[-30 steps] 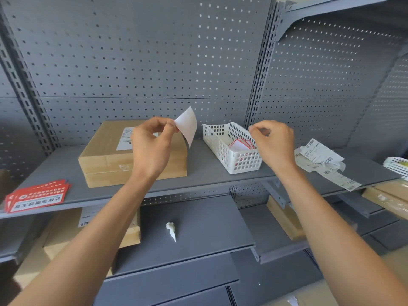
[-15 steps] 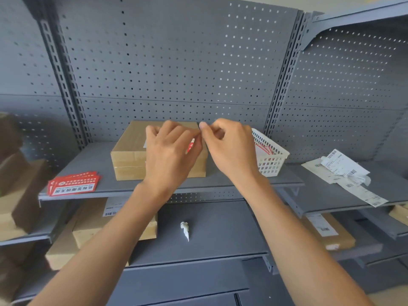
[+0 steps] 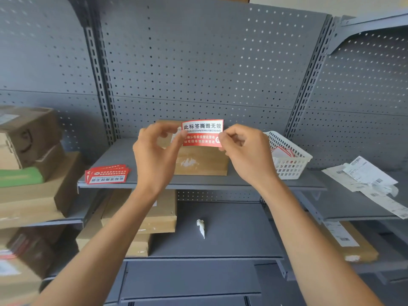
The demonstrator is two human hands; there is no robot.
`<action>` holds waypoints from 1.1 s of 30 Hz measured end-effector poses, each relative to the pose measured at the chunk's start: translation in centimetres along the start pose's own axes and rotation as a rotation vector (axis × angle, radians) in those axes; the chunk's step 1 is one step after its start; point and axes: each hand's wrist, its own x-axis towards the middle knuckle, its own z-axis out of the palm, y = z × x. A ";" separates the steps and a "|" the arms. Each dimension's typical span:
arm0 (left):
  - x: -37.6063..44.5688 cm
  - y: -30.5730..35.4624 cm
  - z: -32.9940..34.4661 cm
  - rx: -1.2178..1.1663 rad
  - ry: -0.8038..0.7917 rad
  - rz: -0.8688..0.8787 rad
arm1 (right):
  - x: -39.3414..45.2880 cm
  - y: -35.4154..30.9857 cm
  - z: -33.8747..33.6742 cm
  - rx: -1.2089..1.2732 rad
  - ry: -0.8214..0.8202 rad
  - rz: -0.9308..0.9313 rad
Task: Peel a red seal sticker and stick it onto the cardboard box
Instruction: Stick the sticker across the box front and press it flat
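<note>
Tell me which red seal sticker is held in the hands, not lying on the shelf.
The single red seal sticker stretched between left hand and right hand, before the cardboard box. The others lie in a stack of stickers at the shelf's left.

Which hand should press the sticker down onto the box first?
Probably the right hand: it pinches the sticker end directly over the box, while the left hand covers the box's left side.

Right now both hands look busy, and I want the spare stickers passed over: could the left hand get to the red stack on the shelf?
Probably not yet: the left hand pinches the red seal sticker. The red stack lies unobstructed.
</note>
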 end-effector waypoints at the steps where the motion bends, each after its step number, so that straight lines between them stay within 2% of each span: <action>1: 0.1 -0.1 -0.3 -0.023 -0.014 -0.049 | -0.2 0.0 0.1 0.011 -0.004 -0.006; 4: 0.0 -0.3 -0.8 -0.102 -0.041 -0.125 | -0.6 0.0 0.6 0.054 -0.016 -0.031; 10: -0.5 -1.7 -1.4 -0.124 -0.107 -0.152 | -0.9 0.8 1.8 0.077 -0.042 -0.028; 20: -2.4 -7.2 -1.5 0.106 -0.254 -0.038 | -2.5 6.7 6.7 0.004 -0.085 0.018; 33: -2.7 -10.7 -0.4 0.220 -0.177 -0.022 | -2.2 9.4 10.4 -0.177 -0.014 -0.048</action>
